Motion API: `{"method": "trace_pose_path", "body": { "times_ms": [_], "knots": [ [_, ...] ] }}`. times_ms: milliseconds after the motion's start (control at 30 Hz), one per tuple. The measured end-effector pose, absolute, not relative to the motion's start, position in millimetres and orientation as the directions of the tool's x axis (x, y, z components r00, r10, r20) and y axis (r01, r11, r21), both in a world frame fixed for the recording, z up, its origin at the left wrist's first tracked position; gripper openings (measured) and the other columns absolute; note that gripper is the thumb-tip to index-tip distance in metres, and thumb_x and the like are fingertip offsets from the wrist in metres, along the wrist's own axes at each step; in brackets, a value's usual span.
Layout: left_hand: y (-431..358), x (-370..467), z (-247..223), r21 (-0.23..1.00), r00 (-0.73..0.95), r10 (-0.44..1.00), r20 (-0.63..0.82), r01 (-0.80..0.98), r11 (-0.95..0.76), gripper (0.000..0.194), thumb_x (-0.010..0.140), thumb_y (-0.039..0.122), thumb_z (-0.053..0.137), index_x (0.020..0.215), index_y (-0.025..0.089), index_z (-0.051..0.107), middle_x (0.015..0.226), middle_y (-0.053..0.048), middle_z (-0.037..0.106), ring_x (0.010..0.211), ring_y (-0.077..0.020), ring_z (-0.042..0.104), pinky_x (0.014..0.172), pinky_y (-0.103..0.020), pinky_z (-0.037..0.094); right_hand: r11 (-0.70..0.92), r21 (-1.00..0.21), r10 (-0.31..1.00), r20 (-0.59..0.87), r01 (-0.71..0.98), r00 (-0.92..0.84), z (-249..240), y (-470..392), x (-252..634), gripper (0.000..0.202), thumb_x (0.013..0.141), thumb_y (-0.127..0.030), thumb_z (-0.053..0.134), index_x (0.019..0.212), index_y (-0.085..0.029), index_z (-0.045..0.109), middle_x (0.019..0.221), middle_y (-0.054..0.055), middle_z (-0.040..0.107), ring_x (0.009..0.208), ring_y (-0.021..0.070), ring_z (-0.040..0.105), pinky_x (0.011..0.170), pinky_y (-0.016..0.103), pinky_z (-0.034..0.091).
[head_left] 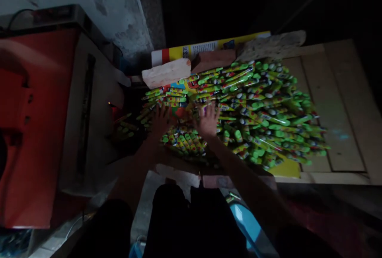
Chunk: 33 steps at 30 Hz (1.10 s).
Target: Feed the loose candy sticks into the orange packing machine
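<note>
Many small yellow-labelled tubes with green caps [268,110] lie heaped on a board in front of me. My left hand [161,123] rests over the left part of them, fingers spread, close to a short row of tubes [177,94]. My right hand [208,123] lies palm down at the near edge of the big heap, fingers stretched out and apart. Neither hand shows anything gripped. Between and below the hands sits a row of tubes [189,143] side by side. Whether the fingertips press on the tubes is hard to see in the dim light.
On the left stands a red and grey machine [89,122] with a red glow at its opening, several tubes beside it. A pale brick [167,73], a reddish brick [214,59] and a grey stone-like piece [271,45] line the far edge. Wooden panels [334,102] extend right.
</note>
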<state>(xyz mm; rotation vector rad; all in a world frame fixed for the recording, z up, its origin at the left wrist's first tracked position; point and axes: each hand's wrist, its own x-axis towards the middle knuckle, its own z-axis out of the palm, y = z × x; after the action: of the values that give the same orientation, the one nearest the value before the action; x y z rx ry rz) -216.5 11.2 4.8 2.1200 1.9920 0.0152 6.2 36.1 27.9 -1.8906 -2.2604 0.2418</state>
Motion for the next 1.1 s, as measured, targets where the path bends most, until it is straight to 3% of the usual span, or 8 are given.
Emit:
{"method": "trace_pose_path", "body": {
  "times_ms": [100, 167, 300, 400, 567, 767, 967, 1100],
  "knots": [
    [8, -229, 2, 0.144, 0.029, 0.991, -0.127, 0.99, -0.011, 0.067, 0.092, 0.048, 0.045, 0.15, 0.015, 0.035, 0.161, -0.014, 0.021, 0.148, -0.0415, 0.009, 0.116, -0.065, 0.012, -0.061, -0.165, 0.985, 0.15, 0.984, 0.086, 40, 70, 69, 0.073, 0.088, -0.046, 0.044, 0.152, -0.016, 0.026, 0.162, 0.018, 0.005, 0.147, 0.0416, 0.0, 0.109, 0.072, 0.009],
    [15, -219, 3, 0.169, 0.035, 0.995, -0.092, 0.985, -0.019, 0.071, 0.091, 0.048, 0.047, 0.15, 0.012, 0.032, 0.16, -0.017, 0.02, 0.148, -0.0404, 0.008, 0.117, -0.064, 0.01, -0.104, -0.125, 0.986, 0.12, 0.987, 0.119, 38, 85, 88, 0.074, 0.089, -0.051, 0.042, 0.152, -0.016, 0.027, 0.162, 0.019, 0.003, 0.146, 0.0433, 0.003, 0.108, 0.072, 0.011],
    [52, -172, 6, 0.263, 0.116, 0.993, -0.011, 0.959, -0.109, 0.069, 0.094, 0.05, 0.043, 0.152, 0.015, 0.029, 0.162, -0.014, 0.016, 0.149, -0.0358, 0.008, 0.119, -0.058, 0.016, -0.005, -0.106, 1.0, -0.014, 0.994, 0.004, 16, 77, 55, 0.07, 0.089, -0.053, 0.042, 0.151, -0.021, 0.033, 0.163, 0.015, 0.004, 0.146, 0.0413, 0.01, 0.109, 0.069, 0.017],
    [79, -156, 2, 0.269, 0.144, 0.99, 0.009, 0.953, -0.141, 0.064, 0.095, 0.049, 0.04, 0.151, 0.019, 0.031, 0.162, -0.012, 0.016, 0.149, -0.036, 0.009, 0.118, -0.059, 0.014, 0.067, -0.149, 0.995, -0.064, 0.987, -0.078, 3, 51, 2, 0.07, 0.091, -0.056, 0.04, 0.149, -0.017, 0.037, 0.161, 0.017, 0.014, 0.146, 0.0404, 0.013, 0.11, 0.067, 0.02],
    [71, -210, -9, 0.228, 0.173, 0.984, -0.04, 0.961, -0.159, 0.058, 0.097, 0.045, 0.04, 0.15, 0.024, 0.033, 0.161, -0.008, 0.022, 0.149, -0.0338, 0.012, 0.119, -0.06, 0.01, 0.217, -0.263, 0.965, -0.086, 0.94, -0.247, 12, 38, -42, 0.063, 0.096, -0.049, 0.03, 0.15, -0.017, 0.036, 0.159, 0.015, 0.026, 0.145, 0.0375, 0.021, 0.112, 0.061, 0.026],
    [38, -238, -7, 0.215, 0.16, 0.987, -0.013, 0.964, -0.154, 0.069, 0.093, 0.048, 0.045, 0.149, 0.011, 0.033, 0.159, -0.018, 0.023, 0.149, -0.0353, 0.009, 0.119, -0.057, 0.012, 0.216, -0.207, 0.973, -0.034, 0.954, -0.227, 6, 90, -42, 0.064, 0.095, -0.047, 0.036, 0.152, -0.02, 0.029, 0.161, 0.012, 0.018, 0.148, 0.0363, 0.01, 0.114, 0.065, 0.016],
    [34, -227, -15, 0.245, 0.28, 0.959, -0.035, 0.933, -0.263, 0.077, 0.09, 0.057, 0.046, 0.151, 0.013, 0.029, 0.16, -0.015, 0.021, 0.149, -0.0336, 0.012, 0.119, -0.054, 0.014, 0.382, -0.207, 0.911, -0.081, 0.901, -0.404, -10, 80, -58, 0.055, 0.097, -0.04, 0.035, 0.15, -0.025, 0.035, 0.161, 0.009, 0.019, 0.148, 0.0318, 0.015, 0.116, 0.062, 0.016],
    [38, -258, -12, 0.223, 0.194, 0.979, -0.066, 0.959, -0.175, 0.073, 0.092, 0.048, 0.044, 0.151, 0.009, 0.028, 0.159, -0.018, 0.022, 0.149, -0.0337, 0.012, 0.119, -0.055, 0.013, 0.252, -0.177, 0.965, -0.02, 0.951, -0.26, -8, 71, -37, 0.063, 0.094, -0.043, 0.038, 0.152, -0.02, 0.029, 0.163, 0.012, 0.012, 0.149, 0.0346, 0.008, 0.116, 0.062, 0.015]
  ]
}}
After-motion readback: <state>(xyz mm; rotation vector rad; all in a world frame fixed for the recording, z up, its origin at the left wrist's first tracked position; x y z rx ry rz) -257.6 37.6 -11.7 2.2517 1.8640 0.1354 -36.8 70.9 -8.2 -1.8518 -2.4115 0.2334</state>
